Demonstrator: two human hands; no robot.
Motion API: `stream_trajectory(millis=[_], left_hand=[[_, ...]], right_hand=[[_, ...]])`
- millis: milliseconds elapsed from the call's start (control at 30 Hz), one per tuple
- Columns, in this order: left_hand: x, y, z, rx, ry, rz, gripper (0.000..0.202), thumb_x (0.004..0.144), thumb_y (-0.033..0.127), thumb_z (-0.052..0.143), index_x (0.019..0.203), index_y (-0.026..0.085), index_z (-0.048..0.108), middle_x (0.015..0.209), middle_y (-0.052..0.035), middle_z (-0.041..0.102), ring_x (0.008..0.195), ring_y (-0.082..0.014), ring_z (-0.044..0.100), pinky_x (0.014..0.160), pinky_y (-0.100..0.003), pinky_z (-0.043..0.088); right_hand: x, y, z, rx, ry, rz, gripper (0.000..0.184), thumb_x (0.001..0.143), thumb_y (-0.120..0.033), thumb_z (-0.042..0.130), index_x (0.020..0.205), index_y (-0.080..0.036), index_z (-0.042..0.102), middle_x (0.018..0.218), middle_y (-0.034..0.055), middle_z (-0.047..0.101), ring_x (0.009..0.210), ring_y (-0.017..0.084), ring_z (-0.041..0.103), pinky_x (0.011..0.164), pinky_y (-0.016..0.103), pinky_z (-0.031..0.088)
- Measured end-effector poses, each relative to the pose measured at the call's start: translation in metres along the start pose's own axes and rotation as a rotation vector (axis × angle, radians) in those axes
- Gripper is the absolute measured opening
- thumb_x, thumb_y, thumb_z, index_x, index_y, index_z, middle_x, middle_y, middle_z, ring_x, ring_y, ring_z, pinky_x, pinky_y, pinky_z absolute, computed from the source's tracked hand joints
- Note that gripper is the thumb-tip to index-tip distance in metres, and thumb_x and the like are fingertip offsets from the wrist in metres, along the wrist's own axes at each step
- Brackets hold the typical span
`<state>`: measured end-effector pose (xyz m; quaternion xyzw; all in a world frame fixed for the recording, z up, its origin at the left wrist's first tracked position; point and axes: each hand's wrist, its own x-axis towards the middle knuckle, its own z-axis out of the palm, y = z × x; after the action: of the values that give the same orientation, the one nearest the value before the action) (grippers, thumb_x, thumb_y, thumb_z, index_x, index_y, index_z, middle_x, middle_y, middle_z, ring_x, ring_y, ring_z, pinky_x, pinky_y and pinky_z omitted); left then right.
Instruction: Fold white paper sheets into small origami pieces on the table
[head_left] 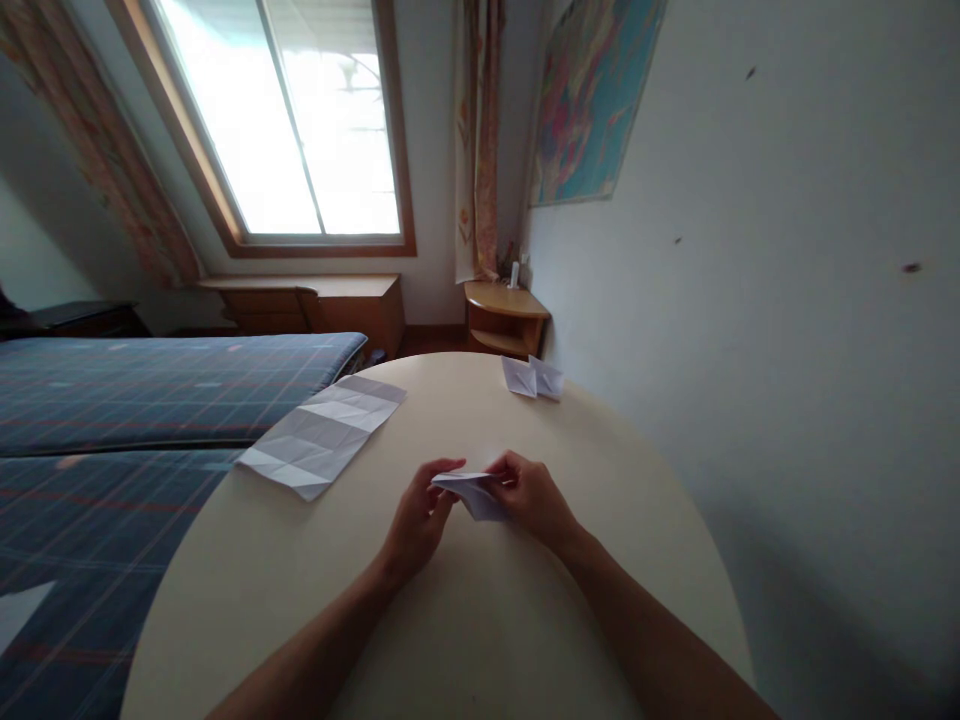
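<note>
Both of my hands meet over the middle of a round cream table (465, 620). Between them is a small folded piece of white paper (477, 495). My left hand (420, 520) pinches its left tip with thumb and fingers. The fingers of my right hand (534, 495) are closed on its right side. The paper is held just above the tabletop.
A creased, unfolded white sheet (322, 432) lies at the table's far left edge. A small folded paper shape (532, 378) sits at the far edge by the wall. Beds with a blue plaid cover (112, 400) stand at left. A wooden corner shelf (504, 312) is behind the table.
</note>
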<state>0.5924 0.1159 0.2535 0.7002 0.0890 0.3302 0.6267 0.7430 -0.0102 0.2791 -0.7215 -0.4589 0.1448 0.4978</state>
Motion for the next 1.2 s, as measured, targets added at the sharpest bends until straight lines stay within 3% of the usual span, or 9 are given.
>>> stream_trajectory(millis=[167,433,633,900,1067,1200], left_hand=[[0.002,0.004,0.004,-0.025,0.005,-0.060,0.035,0.087,0.033,0.064,0.119,0.021,0.056,0.126,-0.0099,0.063,0.097,-0.0187,0.066,0.080,-0.029,0.054],[0.004,0.007,0.008,-0.135,0.048,-0.164,0.049,0.080,0.046,0.071,0.117,0.019,0.054,0.122,-0.0142,0.067,0.094,-0.0211,0.069,0.079,-0.032,0.055],[0.004,0.010,0.005,-0.052,0.056,-0.154,0.045,0.079,0.047,0.071,0.112,0.019,0.059,0.113,-0.0107,0.070,0.087,-0.0188,0.070,0.073,-0.029,0.056],[0.005,0.006,0.002,0.045,0.086,-0.154,0.034,0.079,0.047,0.070,0.097,0.019,0.065,0.098,-0.0070,0.073,0.083,-0.0195,0.071,0.067,-0.028,0.057],[0.006,0.006,0.000,0.057,0.135,-0.203,0.039,0.079,0.053,0.067,0.094,0.018,0.064,0.091,-0.0080,0.074,0.086,-0.0237,0.073,0.065,-0.029,0.056],[0.008,0.008,-0.001,0.081,0.178,-0.235,0.044,0.078,0.058,0.065,0.093,0.016,0.064,0.092,-0.0091,0.074,0.082,-0.0243,0.074,0.062,-0.029,0.055]], right_hand=[[0.000,-0.001,-0.002,0.008,0.033,0.022,0.016,0.081,-0.034,0.068,0.085,-0.019,0.073,0.084,0.0060,0.076,0.074,0.021,0.071,0.067,0.029,0.056],[0.000,-0.005,-0.004,-0.040,0.069,0.042,0.017,0.081,-0.035,0.069,0.081,-0.018,0.069,0.079,0.0047,0.074,0.068,0.019,0.070,0.059,0.026,0.052],[0.000,-0.004,-0.003,-0.075,0.051,0.037,0.018,0.082,-0.037,0.069,0.083,-0.019,0.066,0.078,0.0039,0.073,0.067,0.018,0.069,0.059,0.025,0.050],[-0.001,-0.003,0.000,-0.091,-0.001,-0.052,0.008,0.085,-0.028,0.065,0.087,-0.020,0.064,0.079,0.0022,0.072,0.071,0.016,0.066,0.065,0.025,0.048],[-0.005,-0.012,0.000,-0.071,-0.055,-0.079,0.023,0.095,-0.039,0.052,0.101,-0.020,0.063,0.086,0.0037,0.072,0.074,0.017,0.065,0.067,0.027,0.047],[-0.007,-0.017,0.000,-0.046,-0.095,-0.092,0.032,0.086,-0.044,0.065,0.107,-0.020,0.062,0.095,0.0051,0.072,0.082,0.019,0.066,0.072,0.027,0.048]])
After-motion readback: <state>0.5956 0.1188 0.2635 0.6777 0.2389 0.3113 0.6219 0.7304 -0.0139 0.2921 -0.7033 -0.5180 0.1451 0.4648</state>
